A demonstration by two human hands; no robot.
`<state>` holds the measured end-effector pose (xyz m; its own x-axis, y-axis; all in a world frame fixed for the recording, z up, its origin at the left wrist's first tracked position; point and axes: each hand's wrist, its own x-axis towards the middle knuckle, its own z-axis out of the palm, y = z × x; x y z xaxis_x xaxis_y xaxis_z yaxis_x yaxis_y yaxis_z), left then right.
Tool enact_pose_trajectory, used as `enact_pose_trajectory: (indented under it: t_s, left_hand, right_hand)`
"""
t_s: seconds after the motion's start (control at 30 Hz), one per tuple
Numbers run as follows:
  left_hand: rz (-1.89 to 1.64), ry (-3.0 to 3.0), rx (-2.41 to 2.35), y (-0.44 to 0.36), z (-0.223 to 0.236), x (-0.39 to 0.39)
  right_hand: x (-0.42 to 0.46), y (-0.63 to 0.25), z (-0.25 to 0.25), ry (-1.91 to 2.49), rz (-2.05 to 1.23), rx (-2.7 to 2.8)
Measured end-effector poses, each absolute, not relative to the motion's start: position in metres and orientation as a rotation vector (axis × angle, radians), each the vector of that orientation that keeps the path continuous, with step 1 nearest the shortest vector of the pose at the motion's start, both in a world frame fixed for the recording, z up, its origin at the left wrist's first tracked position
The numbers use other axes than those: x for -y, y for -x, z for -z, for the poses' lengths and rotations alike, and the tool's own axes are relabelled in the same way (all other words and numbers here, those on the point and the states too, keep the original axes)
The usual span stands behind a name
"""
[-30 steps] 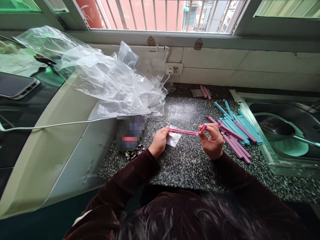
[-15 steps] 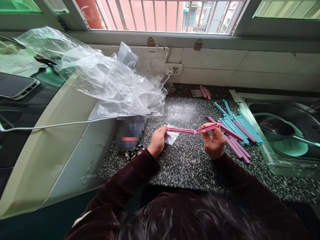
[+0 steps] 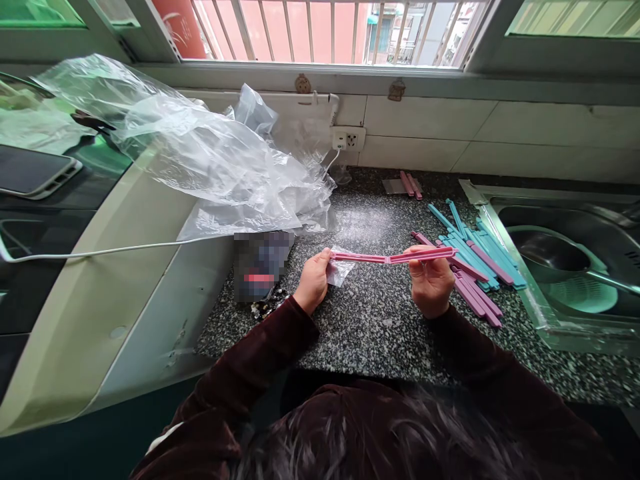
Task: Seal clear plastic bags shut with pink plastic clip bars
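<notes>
A long pink hinged clip (image 3: pixel 395 257) is stretched out nearly straight between both hands above the speckled counter (image 3: pixel 370 320). My left hand (image 3: pixel 313 283) is closed on the clip's left end together with a small clear plastic bag (image 3: pixel 340 270). The clip's right arm lies under the pinching fingers of my right hand (image 3: pixel 430 283). Just right of that hand is a pile of pink and blue clips (image 3: pixel 473 260).
A big crumpled clear plastic sheet (image 3: pixel 210 160) covers the left back. A wall socket (image 3: pixel 349 139), two pink clips (image 3: pixel 411 185) by the wall, a blurred dark packet (image 3: pixel 260 263), a white cable (image 3: pixel 100 252), a phone (image 3: pixel 35 171) at left and a sink (image 3: pixel 570 267) at right.
The clip has swung open from folded at its right end to almost straight. My right hand slid out along the right arm; my left hand stayed put.
</notes>
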<state>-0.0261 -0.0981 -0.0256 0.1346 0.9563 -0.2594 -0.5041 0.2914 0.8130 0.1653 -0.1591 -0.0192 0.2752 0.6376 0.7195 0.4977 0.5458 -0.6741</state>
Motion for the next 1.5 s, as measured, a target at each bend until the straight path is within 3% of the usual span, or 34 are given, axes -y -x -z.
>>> enact_pose_trajectory:
  t_s: [1.5]
  left_hand:
    - [-1.171,-1.022,-1.144,0.037,0.034,0.088]
  right_hand:
    - [0.157,-0.17,0.032,1.129,-0.116,1.576]
